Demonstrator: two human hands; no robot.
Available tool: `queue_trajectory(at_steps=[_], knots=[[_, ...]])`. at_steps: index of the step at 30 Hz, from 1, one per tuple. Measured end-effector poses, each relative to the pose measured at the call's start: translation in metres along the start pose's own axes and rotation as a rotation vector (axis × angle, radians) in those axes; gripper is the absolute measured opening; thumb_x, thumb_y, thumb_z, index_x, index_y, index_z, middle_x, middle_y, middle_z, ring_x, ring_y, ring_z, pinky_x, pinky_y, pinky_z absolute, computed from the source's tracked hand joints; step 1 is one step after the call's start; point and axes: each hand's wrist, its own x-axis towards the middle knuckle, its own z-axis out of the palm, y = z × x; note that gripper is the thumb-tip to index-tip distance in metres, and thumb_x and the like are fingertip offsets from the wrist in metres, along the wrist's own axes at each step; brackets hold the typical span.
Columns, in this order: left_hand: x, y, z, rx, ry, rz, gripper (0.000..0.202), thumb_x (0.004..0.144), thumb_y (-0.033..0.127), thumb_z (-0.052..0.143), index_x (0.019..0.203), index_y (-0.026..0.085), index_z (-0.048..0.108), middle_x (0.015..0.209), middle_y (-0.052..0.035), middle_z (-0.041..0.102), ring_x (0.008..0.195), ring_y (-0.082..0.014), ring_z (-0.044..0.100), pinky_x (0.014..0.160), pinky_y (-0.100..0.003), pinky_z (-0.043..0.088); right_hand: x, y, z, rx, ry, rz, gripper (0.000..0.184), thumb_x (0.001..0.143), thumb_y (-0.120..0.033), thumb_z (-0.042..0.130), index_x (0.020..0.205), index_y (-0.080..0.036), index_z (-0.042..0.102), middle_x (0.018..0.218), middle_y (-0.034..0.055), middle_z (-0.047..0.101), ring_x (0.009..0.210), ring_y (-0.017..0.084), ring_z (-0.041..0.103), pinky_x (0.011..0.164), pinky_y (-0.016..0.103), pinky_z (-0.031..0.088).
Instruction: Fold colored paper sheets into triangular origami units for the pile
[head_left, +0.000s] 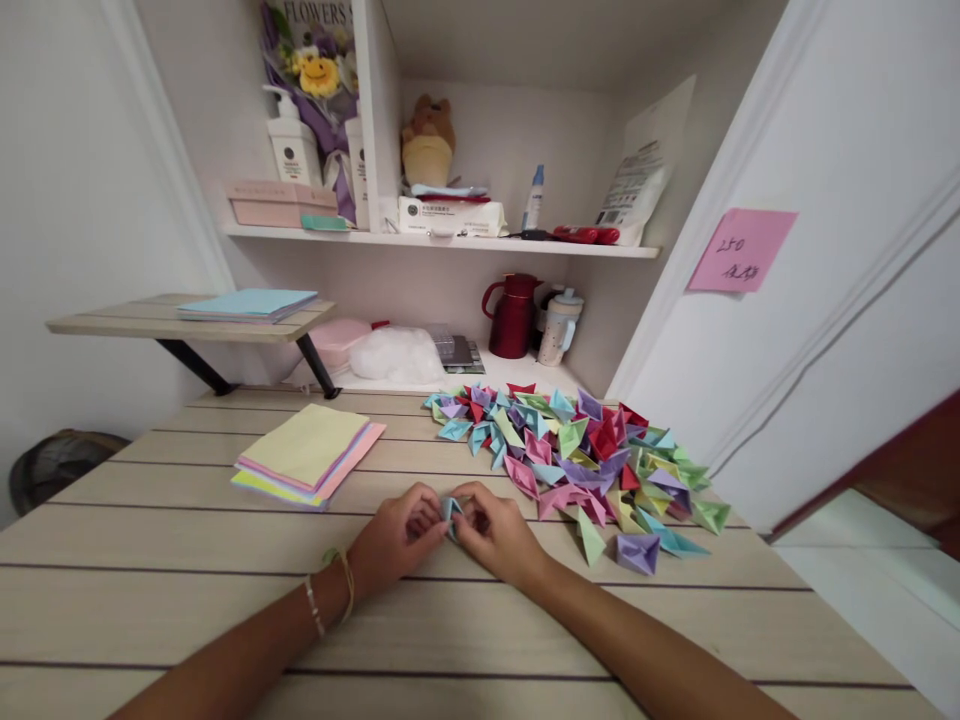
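Note:
Between my hands, just above the middle of the table, is a small folded piece of light blue paper [451,512]. My left hand [403,530] pinches its left side, the fingers curled in. On its right side, the thumb and fingers of my right hand [491,527] are closed. The fingertips cover much of the paper, so its full shape is hidden. A pile of folded paper boats [572,447] in many colours spreads beyond my right hand. Left of my hands lies a stack of coloured paper sheets [307,447], yellow on top.
A small raised shelf [127,318] at the left carries blue paper [249,304]. At the back stand a red jug [513,318] and a light-coloured cup [559,330], beside a white plastic bag [396,356]. A pink note [742,250] sticks to the right panel.

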Motion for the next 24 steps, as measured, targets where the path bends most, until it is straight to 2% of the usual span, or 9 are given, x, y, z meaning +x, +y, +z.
queue_trajectory(at_steps=[4,9,15,20,24], knots=[[-0.002,0.000,0.001,0.016,0.034,0.010,0.011,0.079,0.027,0.051,0.085,0.018,0.049,0.073,-0.0020,0.063,0.068,-0.0139,0.060,0.061,-0.024,0.047,0.000,0.000,-0.001,0.030,-0.017,-0.012,0.024,0.075,-0.020,0.054,0.100,-0.018,0.053,0.062,-0.0025,0.057,0.050,0.009,0.052,0.049,0.016,0.041],[-0.002,-0.005,0.001,0.013,0.056,0.001,0.018,0.076,0.020,0.051,0.093,0.019,0.049,0.083,-0.0027,0.065,0.072,-0.0144,0.061,0.065,-0.025,0.047,0.000,0.002,-0.001,0.073,0.013,-0.004,0.019,0.078,-0.019,0.051,0.095,-0.019,0.058,0.062,-0.0011,0.058,0.051,0.009,0.051,0.048,0.017,0.041],[0.005,-0.014,-0.007,-0.130,0.080,-0.029,0.017,0.074,0.015,0.050,0.090,0.016,0.055,0.073,-0.0021,0.062,0.070,-0.0144,0.060,0.065,-0.025,0.046,0.002,0.005,-0.003,0.310,-0.045,0.071,0.025,0.075,-0.027,0.060,0.097,-0.017,0.057,0.076,0.0034,0.063,0.063,0.012,0.058,0.056,0.021,0.048],[0.006,-0.014,-0.010,-0.172,0.036,-0.035,0.012,0.075,0.019,0.053,0.086,0.015,0.057,0.077,-0.0044,0.063,0.072,-0.0151,0.060,0.067,-0.025,0.047,0.004,0.008,-0.001,0.340,-0.034,0.128,0.018,0.076,-0.031,0.059,0.088,-0.016,0.059,0.072,0.0033,0.064,0.061,0.012,0.058,0.056,0.021,0.048],[0.005,-0.013,-0.005,-0.167,0.020,-0.063,0.018,0.071,0.025,0.061,0.084,0.015,0.054,0.078,-0.0042,0.063,0.071,-0.0152,0.061,0.065,-0.025,0.048,0.004,0.010,0.001,0.373,-0.018,0.135,0.018,0.074,-0.028,0.061,0.087,-0.017,0.056,0.075,0.0032,0.064,0.061,0.011,0.058,0.055,0.020,0.047]])
